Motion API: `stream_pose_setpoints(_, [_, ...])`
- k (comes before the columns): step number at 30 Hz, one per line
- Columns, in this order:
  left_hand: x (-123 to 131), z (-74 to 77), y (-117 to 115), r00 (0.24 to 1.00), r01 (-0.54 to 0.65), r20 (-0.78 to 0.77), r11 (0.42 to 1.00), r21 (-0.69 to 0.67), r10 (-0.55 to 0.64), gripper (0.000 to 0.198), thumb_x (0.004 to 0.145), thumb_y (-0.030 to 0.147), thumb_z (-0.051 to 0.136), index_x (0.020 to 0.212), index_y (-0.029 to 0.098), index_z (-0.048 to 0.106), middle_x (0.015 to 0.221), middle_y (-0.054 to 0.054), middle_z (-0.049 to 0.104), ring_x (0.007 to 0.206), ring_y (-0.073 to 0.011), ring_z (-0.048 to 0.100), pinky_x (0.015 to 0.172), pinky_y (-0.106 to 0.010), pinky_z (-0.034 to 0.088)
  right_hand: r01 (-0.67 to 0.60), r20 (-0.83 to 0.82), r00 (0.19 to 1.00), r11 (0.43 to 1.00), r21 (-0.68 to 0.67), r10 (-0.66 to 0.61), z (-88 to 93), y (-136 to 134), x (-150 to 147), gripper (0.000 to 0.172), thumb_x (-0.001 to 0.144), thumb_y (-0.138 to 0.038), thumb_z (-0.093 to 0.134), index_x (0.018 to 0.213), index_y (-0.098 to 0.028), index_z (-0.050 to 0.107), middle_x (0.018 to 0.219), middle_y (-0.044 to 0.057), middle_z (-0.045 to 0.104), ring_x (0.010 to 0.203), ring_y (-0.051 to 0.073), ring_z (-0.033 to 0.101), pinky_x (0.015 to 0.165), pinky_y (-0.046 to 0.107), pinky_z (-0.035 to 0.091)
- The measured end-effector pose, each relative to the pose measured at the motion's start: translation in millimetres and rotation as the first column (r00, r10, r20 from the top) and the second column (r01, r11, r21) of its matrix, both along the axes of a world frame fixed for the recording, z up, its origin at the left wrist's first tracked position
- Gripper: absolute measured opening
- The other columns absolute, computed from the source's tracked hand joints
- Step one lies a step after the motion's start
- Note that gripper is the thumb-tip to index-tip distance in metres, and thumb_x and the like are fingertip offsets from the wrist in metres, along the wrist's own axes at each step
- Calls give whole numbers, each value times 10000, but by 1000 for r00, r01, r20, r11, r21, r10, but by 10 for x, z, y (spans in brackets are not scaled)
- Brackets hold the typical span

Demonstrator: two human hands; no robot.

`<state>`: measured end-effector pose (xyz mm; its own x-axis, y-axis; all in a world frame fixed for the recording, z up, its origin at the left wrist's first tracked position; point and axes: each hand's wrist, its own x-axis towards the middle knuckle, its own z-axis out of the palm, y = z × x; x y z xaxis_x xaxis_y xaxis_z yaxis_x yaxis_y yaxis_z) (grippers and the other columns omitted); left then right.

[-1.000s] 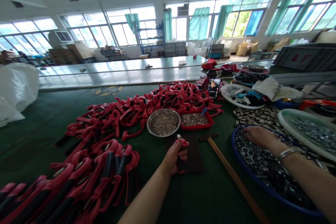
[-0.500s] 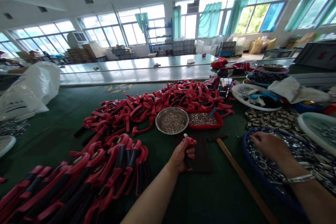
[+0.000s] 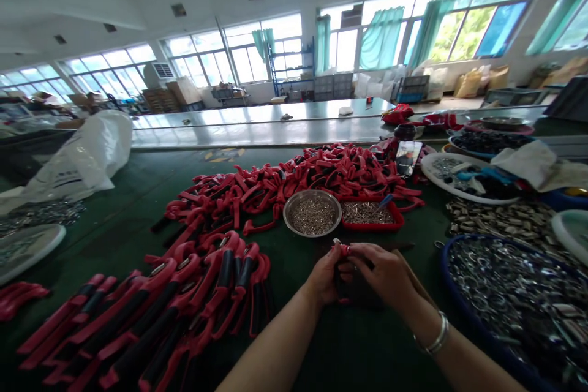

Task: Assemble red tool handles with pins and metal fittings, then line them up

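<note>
My left hand [image 3: 323,277] is closed around a red and black handle [image 3: 344,249], its red end up between thumb and fingers. Against that red end, the fingers of my right hand [image 3: 384,272] are pinched together; whatever they hold is hidden. Just beyond both hands stand a round metal bowl [image 3: 285,218] of small metal pieces and a red tray [image 3: 399,224] of small pins. Under the hands lies a dark plate, mostly covered. A hammer's wooden handle [image 3: 417,283] shows partly behind my right hand.
Red and black handles [image 3: 312,174] are heaped beyond the bowl, with a row of similar ones [image 3: 184,294] at left. On the right is a blue basin [image 3: 444,272] of metal rings. A phone [image 3: 408,159] stands behind the tray, and a plastic bag [image 3: 87,153] lies far left.
My right hand has come left from the blue basin to the handle in my left hand. The left hand keeps its hold. The view has turned slightly left.
</note>
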<state>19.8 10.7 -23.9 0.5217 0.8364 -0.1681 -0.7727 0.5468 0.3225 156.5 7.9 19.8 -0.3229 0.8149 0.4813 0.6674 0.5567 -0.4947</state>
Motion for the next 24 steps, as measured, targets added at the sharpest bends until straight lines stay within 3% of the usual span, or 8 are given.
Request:
stream_pose_setpoints(4, [23, -17, 19, 1000, -2, -24, 1000, 20, 2, 292, 753, 369, 631, 880, 120, 546, 678, 31, 446, 469, -2, 387, 389, -87, 336, 24, 69, 997, 1000, 6, -25, 8, 32, 6, 322, 800, -200, 534, 1118, -157, 562, 1028, 82, 654, 907, 198, 625, 783, 317, 509])
stream_pose_setpoints(10, [19, -8, 25, 995, -2, -99, 999, 32, 5, 288, 706, 331, 686, 865, 148, 530, 637, 57, 419, 442, 3, 370, 390, -85, 331, 15, 125, 992, 997, -70, -6, 63, 76, -16, 188, 798, -187, 540, 958, -185, 637, 942, 61, 668, 827, 184, 633, 744, 305, 507])
stream_pose_setpoints(13, [12, 21, 19, 991, -23, -130, 999, 50, 29, 283, 690, 307, 703, 851, 148, 534, 614, 63, 410, 427, 7, 349, 378, -77, 307, -89, 115, 988, 991, -102, 101, 155, 138, 33, 135, 782, -220, 577, 893, -198, 651, 883, 43, 669, 788, 173, 628, 717, 288, 504])
stream_pose_setpoints(15, [12, 36, 16, 989, -49, -133, 997, 63, 57, 264, 697, 297, 698, 834, 136, 539, 664, 47, 457, 422, 19, 327, 370, -72, 289, -120, 33, 992, 992, -42, 121, 216, 164, 88, 127, 792, -260, 576, 886, -207, 644, 869, 33, 665, 802, 165, 619, 730, 282, 495])
stream_pose_setpoints(19, [13, 24, 16, 991, -22, -127, 997, 77, 32, 260, 723, 311, 672, 841, 116, 545, 802, -3, 530, 429, 32, 316, 378, -73, 293, 38, -165, 986, 986, 161, -11, 215, 156, 106, 140, 839, -303, 515, 861, -201, 608, 822, 36, 640, 782, 154, 600, 726, 272, 478])
stream_pose_setpoints(24, [13, -49, 13, 993, 23, -115, 996, 83, -13, 302, 681, 354, 704, 801, 136, 534, 594, 51, 440, 424, 5, 319, 390, -83, 285, 14, -8, 1000, 983, 181, -12, 14, 134, -128, 224, 890, -292, 403, 911, -187, 600, 773, 41, 597, 682, 134, 581, 619, 230, 472])
